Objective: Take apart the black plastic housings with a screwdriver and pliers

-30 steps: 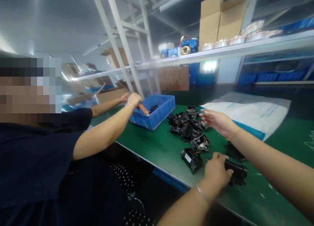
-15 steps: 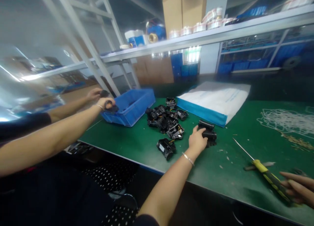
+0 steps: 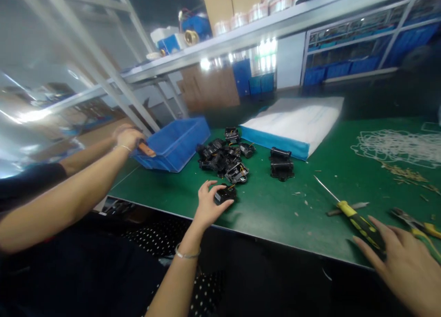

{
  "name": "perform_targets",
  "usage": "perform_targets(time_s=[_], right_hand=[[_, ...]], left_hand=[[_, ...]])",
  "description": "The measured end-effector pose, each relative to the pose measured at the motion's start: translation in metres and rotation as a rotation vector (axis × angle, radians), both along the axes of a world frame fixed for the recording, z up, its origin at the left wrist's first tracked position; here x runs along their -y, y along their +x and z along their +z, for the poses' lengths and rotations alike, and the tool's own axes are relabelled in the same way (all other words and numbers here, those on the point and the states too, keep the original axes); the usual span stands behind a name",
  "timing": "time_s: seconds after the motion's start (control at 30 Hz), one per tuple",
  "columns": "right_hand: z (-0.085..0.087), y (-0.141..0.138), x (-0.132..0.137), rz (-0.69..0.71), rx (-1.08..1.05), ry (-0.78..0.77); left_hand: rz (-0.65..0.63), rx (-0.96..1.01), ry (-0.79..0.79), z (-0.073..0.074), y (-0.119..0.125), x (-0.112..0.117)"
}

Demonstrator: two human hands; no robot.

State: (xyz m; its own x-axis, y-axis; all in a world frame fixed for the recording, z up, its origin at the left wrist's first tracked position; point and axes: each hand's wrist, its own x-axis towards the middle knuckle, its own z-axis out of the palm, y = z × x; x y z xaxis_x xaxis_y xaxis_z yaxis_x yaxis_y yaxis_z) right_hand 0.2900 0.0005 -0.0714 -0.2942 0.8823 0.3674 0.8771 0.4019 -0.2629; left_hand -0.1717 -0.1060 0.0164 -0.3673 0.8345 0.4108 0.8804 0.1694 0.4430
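Note:
My left hand (image 3: 208,204) has its thumb and fingers around a black plastic housing (image 3: 225,194) with a yellow wire, lying at the near side of a heap of similar black housings (image 3: 223,158). My right hand (image 3: 403,257) is at the right, thumb and fingers spread beside the handle of a yellow-and-black screwdriver (image 3: 358,225). Whether it touches the handle is unclear. Two black housings (image 3: 281,164) lie together on the green tabletop, right of the heap. Pliers (image 3: 413,223) with yellow-green handles lie just beyond my right hand.
At the left, a co-worker's hands (image 3: 129,138) hold an orange-brown object by a blue bin (image 3: 172,144). Behind the heap lies a white-and-blue package (image 3: 292,124). Tangled white cords (image 3: 396,147) lie at the right. A shelf (image 3: 241,34) crosses above the green table (image 3: 268,216).
My left hand has left the paired black housings and moved left onto the single one. My right hand has come further into view by the screwdriver. The co-worker's hands have shifted.

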Motion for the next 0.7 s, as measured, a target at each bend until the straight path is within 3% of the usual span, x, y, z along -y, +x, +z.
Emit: perform_targets(time_s=[0.1,0.2,0.27,0.37,0.5,0.57,0.7], right_hand=[[0.023,-0.020,0.003,-0.034,0.191,0.016],[0.035,-0.024,0.010,-0.078,0.109,-0.011],[0.039,-0.018,0.021,-0.093,-0.103,-0.117],[0.045,-0.004,0.044,-0.106,-0.627,-0.451],[0.056,0.003,0.080,-0.031,-1.252,-0.838],[0.061,0.005,0.093,0.010,-1.348,-0.880],[0.059,0.013,0.112,-0.042,-1.268,-0.900]], left_hand=[[-0.021,0.093,-0.066,-0.013,-0.013,0.003],[-0.024,0.085,-0.034,-0.008,-0.001,-0.001],[-0.070,0.075,-0.012,0.004,0.018,-0.003],[-0.314,0.090,-0.115,0.022,0.060,-0.013],[-0.559,-0.004,-0.271,0.024,0.121,-0.049],[-0.591,-0.055,-0.303,0.018,0.145,-0.068],[-0.661,-0.094,-0.367,0.014,0.164,-0.091]])
